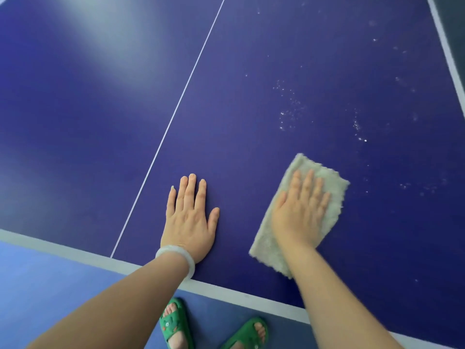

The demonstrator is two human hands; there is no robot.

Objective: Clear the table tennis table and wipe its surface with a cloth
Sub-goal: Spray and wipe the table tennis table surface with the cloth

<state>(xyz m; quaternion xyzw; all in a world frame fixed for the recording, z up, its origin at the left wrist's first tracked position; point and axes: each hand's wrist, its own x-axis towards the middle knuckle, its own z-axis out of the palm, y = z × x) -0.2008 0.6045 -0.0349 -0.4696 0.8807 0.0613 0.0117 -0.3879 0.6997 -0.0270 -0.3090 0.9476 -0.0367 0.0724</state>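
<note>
The dark blue table tennis table (251,96) fills most of the view, with a thin white centre line (176,109) running up it. A pale fluffy cloth (332,187) lies flat on the table near its front edge. My right hand (300,210) presses on the cloth with straight, spread fingers. My left hand (190,215) rests flat on the bare table just left of the cloth, fingers straight, a pale bangle on the wrist. White specks and droplets (289,114) dot the surface beyond the cloth and to its right.
The table's white front edge band (75,251) runs diagonally across the bottom. Below it lies lighter blue floor (50,285), where my feet stand in green sandals (176,326). The table's right edge band (445,46) shows at the top right.
</note>
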